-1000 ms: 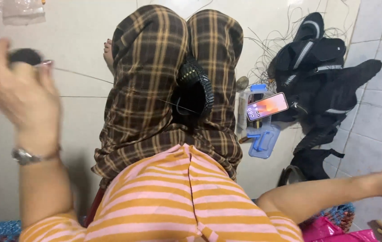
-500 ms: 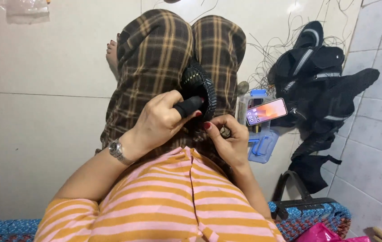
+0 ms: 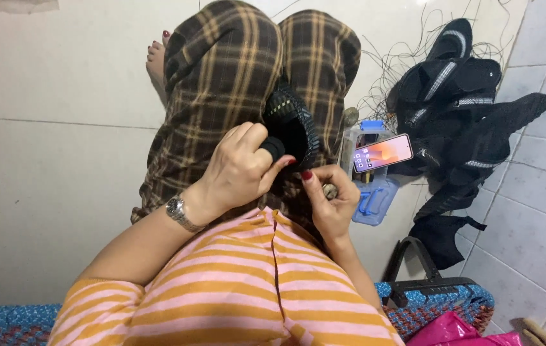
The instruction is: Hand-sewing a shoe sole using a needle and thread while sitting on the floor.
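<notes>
- Left hand [image 3: 237,173]: closed around the black shoe upper [image 3: 292,125], which rests on the lap, centre.
- Right hand [image 3: 330,198]: pinched shut beside the upper; what it holds cannot be told.
- Risk: loose threads [image 3: 394,64], far right, may snag.

The floor [image 3: 42,192] is made of large pale cream tiles with thin dark joints, and it shines a little under bright light near the top. On the right, the tiles [image 3: 542,211] look greyish and speckled. A woven mat [image 3: 4,317] in blue and red lies along the bottom edge. Thin dark threads [image 3: 407,57] are scattered over the floor at the top right.
</notes>
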